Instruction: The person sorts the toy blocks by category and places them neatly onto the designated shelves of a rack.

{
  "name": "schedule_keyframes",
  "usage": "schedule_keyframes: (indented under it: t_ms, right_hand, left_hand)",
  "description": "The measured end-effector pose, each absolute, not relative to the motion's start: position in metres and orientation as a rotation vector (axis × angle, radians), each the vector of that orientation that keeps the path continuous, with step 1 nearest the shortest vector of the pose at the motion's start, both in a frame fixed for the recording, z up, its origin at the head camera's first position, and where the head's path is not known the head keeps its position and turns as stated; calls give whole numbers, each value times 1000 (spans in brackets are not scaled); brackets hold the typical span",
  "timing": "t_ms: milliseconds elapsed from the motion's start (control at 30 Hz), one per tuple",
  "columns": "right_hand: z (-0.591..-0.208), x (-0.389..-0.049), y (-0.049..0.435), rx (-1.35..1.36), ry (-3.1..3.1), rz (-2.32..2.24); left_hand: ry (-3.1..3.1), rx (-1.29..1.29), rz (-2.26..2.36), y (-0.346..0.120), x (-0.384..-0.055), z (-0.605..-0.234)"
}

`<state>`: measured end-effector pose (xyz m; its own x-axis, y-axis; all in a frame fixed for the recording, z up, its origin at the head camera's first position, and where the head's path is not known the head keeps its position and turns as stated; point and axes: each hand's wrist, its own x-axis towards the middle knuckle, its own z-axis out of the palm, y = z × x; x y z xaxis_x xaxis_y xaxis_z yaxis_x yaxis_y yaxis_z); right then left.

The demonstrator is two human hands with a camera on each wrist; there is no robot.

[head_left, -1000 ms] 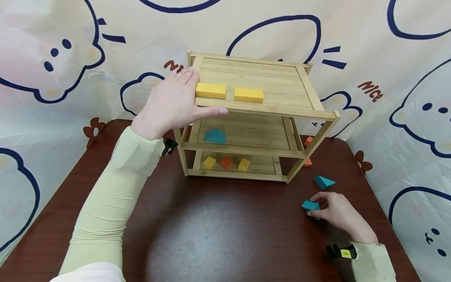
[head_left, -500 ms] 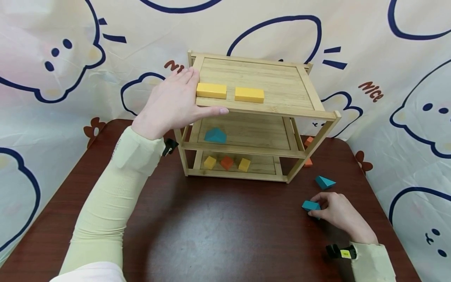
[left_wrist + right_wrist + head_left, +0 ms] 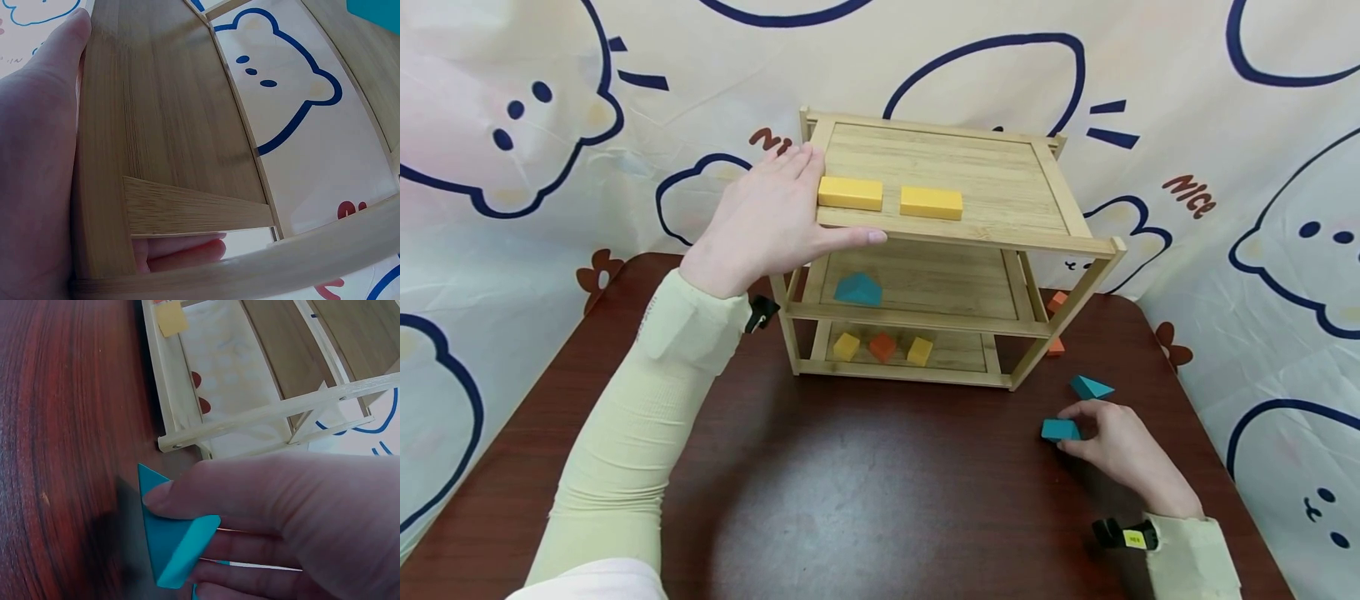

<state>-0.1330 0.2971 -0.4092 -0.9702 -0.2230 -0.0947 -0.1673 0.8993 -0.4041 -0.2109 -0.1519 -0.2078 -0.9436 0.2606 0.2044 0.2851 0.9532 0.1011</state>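
Observation:
My left hand (image 3: 760, 212) rests on the left front corner of a three-tier wooden shelf (image 3: 951, 236), fingers straight along its side, thumb along the front edge. In the left wrist view, fingertips (image 3: 190, 253) show through a gap under the top board. My right hand (image 3: 1123, 450) pinches a blue triangular block (image 3: 1060, 430) between thumb and fingers, low over the table at right. The right wrist view shows the thumb on this block's (image 3: 164, 534) flat face. Just behind the hand lies another blue triangular block (image 3: 1091, 387).
Two yellow rectangular blocks (image 3: 931, 202) lie on the top tier. A blue block (image 3: 858, 288) sits on the middle tier. The bottom tier bears two yellow blocks (image 3: 920, 351) and an orange block (image 3: 882, 347). Orange blocks (image 3: 1056, 347) lie right of the shelf on the dark table (image 3: 850, 483).
My right hand has tilted the pinched blue triangular block and shifted it slightly away from me. My left hand and the shelf have stayed in place.

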Motion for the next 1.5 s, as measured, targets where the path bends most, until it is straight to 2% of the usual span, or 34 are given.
schedule_keyframes:
  t_ms: [1067,1500]
  right_hand:
    - [-405,-141,278,-544,2995,-748]
    - [-400,-143,269,-504,2999,-770]
  left_hand:
    - [-2930,-398,-212,-152,-211,-208]
    - [-2914,-402,-203,-152,-211,-208]
